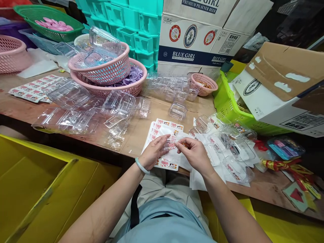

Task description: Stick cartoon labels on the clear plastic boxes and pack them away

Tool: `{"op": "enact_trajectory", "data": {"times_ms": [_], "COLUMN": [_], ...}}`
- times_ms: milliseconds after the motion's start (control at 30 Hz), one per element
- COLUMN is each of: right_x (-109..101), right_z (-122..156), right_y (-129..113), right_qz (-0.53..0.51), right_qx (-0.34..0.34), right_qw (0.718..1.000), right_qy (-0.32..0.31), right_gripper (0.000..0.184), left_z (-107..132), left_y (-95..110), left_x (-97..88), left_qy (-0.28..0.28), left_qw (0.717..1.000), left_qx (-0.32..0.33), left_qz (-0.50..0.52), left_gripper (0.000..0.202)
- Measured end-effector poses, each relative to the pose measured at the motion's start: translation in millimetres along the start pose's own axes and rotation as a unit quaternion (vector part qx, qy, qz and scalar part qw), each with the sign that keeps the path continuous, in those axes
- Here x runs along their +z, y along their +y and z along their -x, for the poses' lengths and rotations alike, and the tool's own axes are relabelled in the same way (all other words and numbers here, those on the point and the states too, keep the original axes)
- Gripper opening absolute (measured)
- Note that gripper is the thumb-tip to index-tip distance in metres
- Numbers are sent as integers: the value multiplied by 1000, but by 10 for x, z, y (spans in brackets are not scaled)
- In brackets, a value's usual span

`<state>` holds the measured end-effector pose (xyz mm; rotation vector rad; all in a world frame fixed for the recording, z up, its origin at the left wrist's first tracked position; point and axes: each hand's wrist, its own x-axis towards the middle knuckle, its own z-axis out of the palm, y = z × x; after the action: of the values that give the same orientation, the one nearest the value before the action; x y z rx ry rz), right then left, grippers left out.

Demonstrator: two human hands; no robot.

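I am holding a small clear plastic case point(172, 143) between both hands above the bench point(141, 125) edge. My left hand point(153, 152) fingers are pinching its left end; my right hand point(194, 153) fingers are gripping its right end. Printed card sheets point(164, 127) are lying directly beneath, touching the bench

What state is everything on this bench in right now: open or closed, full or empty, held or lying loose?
Left hand: gripping the small clear case.
Right hand: pinching the same case.
Small clear case: held between both hands above the sticker sheets.
Sticker sheets: lying flat.
Loose clear cases: empty, scattered.
Stacked pink baskets: top one holds clear boxes.
Green basket: holds pink pieces.
Beer carton: closed.
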<state>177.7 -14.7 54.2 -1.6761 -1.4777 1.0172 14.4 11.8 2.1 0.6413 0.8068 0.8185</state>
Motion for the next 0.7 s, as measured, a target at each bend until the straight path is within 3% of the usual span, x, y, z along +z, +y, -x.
{"op": "enact_trajectory", "data": {"times_ms": [133,233,267,333,400,433,533,600,633,700], "right_x": [70,83,73,36,-13,-42,-185,-358,-474,-756], "right_z": [57,70,64,50,52,64,128,164,170,148], "right_y": [23,111,145,199,211,201,148,150,176,291], "right_qz": [131,210,208,157,75,32,-64,-79,-71,-35], "right_qx": [-47,-77,-75,-57,-36,-30,-30,-45,-54,-73], "right_qw": [989,964,959,959,977,988,997,989,990,997], "right_qy": [55,142,178,228,197,146,-42,-113,-110,4], "right_gripper": [25,27,34,69,96,97,68,51,48,51], "left_z": [30,32,32,42,74,99,185,211,201,126], "left_y": [-3,-17,-18,-7,24,47,145,235,285,381], "left_x": [48,55,54,63,101,132,225,225,193,71], "left_qy": [6,25,35,47,32,16,-46,-90,-106,-85], "left_qw": [1000,999,998,997,998,998,996,994,992,987], "left_qx": [9,32,40,51,56,58,61,46,37,45], "left_qz": [-20,-19,-19,-21,-24,-25,-35,-48,-63,-129], "left_gripper": [55,62,61,60,59,59,59,59,60,63]}}
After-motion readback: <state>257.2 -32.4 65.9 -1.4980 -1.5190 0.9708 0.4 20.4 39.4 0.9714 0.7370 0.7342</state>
